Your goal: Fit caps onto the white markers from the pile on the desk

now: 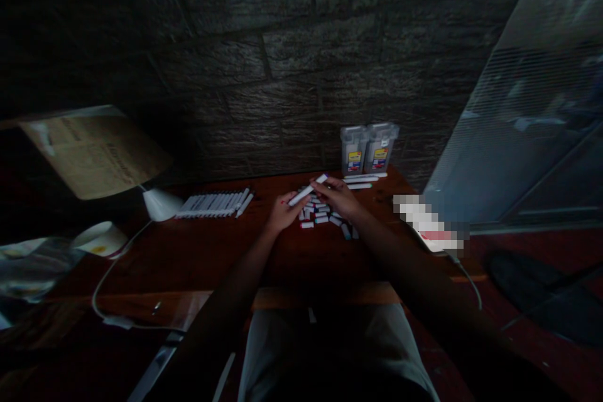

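A white marker [305,192] is held up between both hands over a dark wooden table [211,257], tilted with its blue-purple end raised toward the right and its reddish end lower on the left. Its lower part is grasped by the left hand [282,211], and its upper part is pinched by the fingertips of the right hand [341,195]. Beneath and just beside the hands, a loose heap of short white pieces [321,220] with coloured ends is spread on the tabletop; whether they are caps cannot be told for certain.

To the left, a row of white markers [211,204] is laid side by side. More markers [358,186] are placed near the right hand, in front of two clear plastic containers [354,160] that are stood upright by the block wall [282,94] and marked with yellow labels. At the far left, a table lamp [97,154] and a white paper cup [100,237] are seen near each other. On the right side of the table, a pale object [431,229] is obscured by pixelation.
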Tool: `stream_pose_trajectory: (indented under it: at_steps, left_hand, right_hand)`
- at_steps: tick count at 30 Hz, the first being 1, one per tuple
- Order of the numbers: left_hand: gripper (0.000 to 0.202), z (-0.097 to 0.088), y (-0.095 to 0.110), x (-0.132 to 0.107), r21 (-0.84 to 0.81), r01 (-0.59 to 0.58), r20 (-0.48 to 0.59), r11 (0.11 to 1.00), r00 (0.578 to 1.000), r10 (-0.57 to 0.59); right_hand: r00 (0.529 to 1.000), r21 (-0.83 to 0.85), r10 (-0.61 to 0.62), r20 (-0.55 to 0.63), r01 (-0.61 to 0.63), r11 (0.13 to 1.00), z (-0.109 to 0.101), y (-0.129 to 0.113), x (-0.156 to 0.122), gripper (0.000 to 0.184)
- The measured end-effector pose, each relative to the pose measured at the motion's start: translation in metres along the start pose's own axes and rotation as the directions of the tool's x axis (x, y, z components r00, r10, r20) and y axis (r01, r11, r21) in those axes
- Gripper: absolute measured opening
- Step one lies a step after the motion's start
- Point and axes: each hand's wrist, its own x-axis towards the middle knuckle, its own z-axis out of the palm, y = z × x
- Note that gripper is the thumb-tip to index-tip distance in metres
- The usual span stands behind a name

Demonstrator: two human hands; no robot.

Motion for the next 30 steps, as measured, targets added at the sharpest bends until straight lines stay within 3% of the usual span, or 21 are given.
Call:
stream_pose_trajectory:
  at_steps: [3,8,12,15,22,30]
  left_hand:
    - [0.055,0.000,0.002,-0.001,0.001,0.005,0.007,1.000,1.000,-0.005]
    - [0.063,0.001,-0.001,-0.001,-0.031,0.033,0.016,0.999,0.999,-0.032]
    - [0.074,0.001,-0.001,0.000,-0.066,0.073,-0.030,0.995,0.997,-0.075]
    - [0.078,-0.001,-0.004,0.002,-0.069,0.079,-0.078,0.994,0.993,-0.085]
    - [0.078,-0.004,-0.020,0.005,0.009,0.045,-0.129,0.999,0.991,-0.043]
    - [0.078,-0.005,-0.018,0.004,0.063,0.043,-0.112,0.997,0.993,-0.036]
  right_hand:
    - [0.995,0.154,0.045,-0.085,-0.032,0.988,0.000,-0.003,0.002,0.045]
    - [0.984,0.319,0.132,-0.123,-0.086,0.944,0.002,-0.011,0.003,0.040]
    - [0.971,0.425,0.158,-0.180,-0.068,0.903,-0.001,-0.019,0.006,0.033]
    - [0.972,0.513,0.179,-0.155,-0.075,0.855,-0.007,-0.026,0.007,0.032]
    - [0.993,0.388,0.108,-0.047,-0.082,0.918,-0.016,-0.038,-0.001,0.068]
    - [0.993,0.393,0.115,0.016,-0.112,0.913,-0.019,-0.034,-0.002,0.066]
